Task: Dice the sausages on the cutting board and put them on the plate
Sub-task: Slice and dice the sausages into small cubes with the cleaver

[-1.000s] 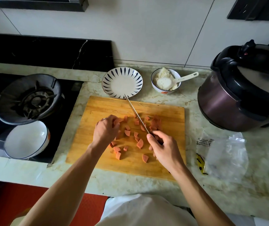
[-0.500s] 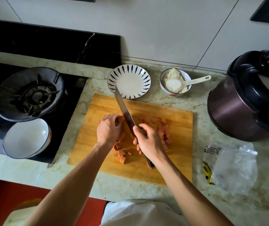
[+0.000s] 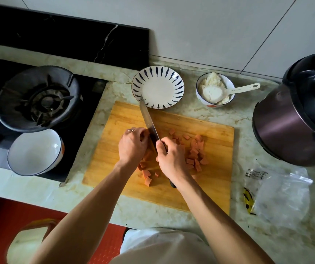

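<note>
Several pink sausage pieces (image 3: 195, 149) lie spread over the wooden cutting board (image 3: 210, 187); more pieces sit near the board's front by my wrists. My right hand (image 3: 172, 159) grips the handle of a knife (image 3: 149, 121), its blade pointing away toward the plate. My left hand (image 3: 132, 146) rests just left of the blade, fingers curled over sausage that it mostly hides. The white plate with dark blue rim strokes (image 3: 157, 73) stands empty behind the board.
A bowl of rice with a white spoon (image 3: 215, 90) sits right of the plate. A dark rice cooker (image 3: 294, 121) stands far right, a plastic bag (image 3: 280, 193) in front of it. A gas burner (image 3: 38, 98) and white bowl (image 3: 34, 151) are left.
The knife blade swung from edge-on to leaning flat between my hands, and my right hand slid up close to my left. The camera tilted and moved nearer.
</note>
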Demonstrator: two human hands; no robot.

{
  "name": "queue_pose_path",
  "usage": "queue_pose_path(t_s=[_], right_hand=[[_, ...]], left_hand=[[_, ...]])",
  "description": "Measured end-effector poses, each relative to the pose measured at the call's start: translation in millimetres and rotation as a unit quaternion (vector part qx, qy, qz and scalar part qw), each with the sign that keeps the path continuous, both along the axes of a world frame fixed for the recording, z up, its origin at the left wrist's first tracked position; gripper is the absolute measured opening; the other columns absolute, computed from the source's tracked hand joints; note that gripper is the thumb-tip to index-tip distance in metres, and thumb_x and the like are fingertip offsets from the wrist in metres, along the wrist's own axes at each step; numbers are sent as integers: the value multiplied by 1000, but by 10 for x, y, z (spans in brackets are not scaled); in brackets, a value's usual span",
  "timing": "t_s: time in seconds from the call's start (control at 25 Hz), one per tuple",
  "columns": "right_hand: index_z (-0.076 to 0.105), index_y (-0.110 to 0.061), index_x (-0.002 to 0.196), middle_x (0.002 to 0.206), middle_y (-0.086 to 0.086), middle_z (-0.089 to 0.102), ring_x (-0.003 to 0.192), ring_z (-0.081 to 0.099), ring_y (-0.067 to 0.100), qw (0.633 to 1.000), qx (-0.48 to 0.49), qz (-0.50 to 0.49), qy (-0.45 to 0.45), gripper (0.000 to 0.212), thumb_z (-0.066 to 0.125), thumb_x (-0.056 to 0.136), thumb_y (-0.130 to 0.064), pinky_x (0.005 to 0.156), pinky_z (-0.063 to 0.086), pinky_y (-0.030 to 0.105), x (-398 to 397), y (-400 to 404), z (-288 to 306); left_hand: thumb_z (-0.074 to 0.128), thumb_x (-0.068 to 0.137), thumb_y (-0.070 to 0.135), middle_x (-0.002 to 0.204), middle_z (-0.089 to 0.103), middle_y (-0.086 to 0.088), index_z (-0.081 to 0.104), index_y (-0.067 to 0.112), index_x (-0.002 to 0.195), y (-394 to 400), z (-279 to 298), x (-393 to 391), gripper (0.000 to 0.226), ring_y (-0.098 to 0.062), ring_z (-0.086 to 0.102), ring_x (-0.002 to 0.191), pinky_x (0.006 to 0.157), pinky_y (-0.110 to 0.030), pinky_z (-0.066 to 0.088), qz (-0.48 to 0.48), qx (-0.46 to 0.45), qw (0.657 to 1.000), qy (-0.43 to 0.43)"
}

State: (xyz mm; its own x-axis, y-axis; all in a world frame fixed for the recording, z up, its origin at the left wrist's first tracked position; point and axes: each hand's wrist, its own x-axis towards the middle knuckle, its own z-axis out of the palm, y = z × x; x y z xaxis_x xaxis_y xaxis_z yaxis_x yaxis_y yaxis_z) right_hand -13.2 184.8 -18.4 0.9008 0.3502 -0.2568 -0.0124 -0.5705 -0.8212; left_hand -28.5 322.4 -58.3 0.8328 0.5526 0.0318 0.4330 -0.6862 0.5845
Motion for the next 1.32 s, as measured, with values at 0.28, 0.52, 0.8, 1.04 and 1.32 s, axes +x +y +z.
queue_pose_path(t_s=[0.28, 0.52, 0.8, 1.04, 1.32], right_hand=[[60, -17, 98, 75, 4, 64, 62, 52, 18, 999, 31, -14, 31, 24, 45, 100, -36, 60, 48, 39, 48, -101, -16], [62, -19, 101, 68, 3, 63, 51, 51, 10, 998, 61, -1, 7, 22, 47, 101, -35, 49, 43, 31, -44, -353, 304], [63, -20, 99, 64, 1, 60, 43, 52, 4, 997, 51, -1, 55, 21, 48, 101, -34, 43, 41, 26, -247, -794, 319], [63, -17, 99, 69, 7, 62, 45, 55, 3, 998, 53, 6, 43, 23, 48, 100, -34, 46, 42, 24, -374, -921, 340], [64, -19, 101, 62, 2, 61, 46, 54, 5, 996, 81, 4, 46, 21, 51, 100, -35, 45, 39, 21, -421, -887, 354]], left_hand=[[62, 88, 23, 95, 72, 2, 73, 22, 95, 56, 29, -29, 13, -18, 65, 84, 69, -29, 52, 2, -56, 998, -17], [47, 89, 2, 118, 69, -2, 64, 17, 126, 74, 141, -142, 42, -17, 63, 110, 93, -23, 47, -60, -105, 992, 35], [65, 85, 29, 96, 66, -2, 71, 16, 96, -59, 173, -533, 18, -18, 64, 78, 62, -30, 55, -53, -5, 999, -2], [68, 85, 31, 109, 52, -5, 68, 19, 106, -291, 153, -517, 24, -23, 50, 100, 69, -33, 48, -41, 89, 989, 114], [74, 82, 21, 83, 69, 14, 66, 25, 91, -60, 314, -757, 13, 1, 64, 76, 66, -17, 54, -2, -133, 991, -15]])
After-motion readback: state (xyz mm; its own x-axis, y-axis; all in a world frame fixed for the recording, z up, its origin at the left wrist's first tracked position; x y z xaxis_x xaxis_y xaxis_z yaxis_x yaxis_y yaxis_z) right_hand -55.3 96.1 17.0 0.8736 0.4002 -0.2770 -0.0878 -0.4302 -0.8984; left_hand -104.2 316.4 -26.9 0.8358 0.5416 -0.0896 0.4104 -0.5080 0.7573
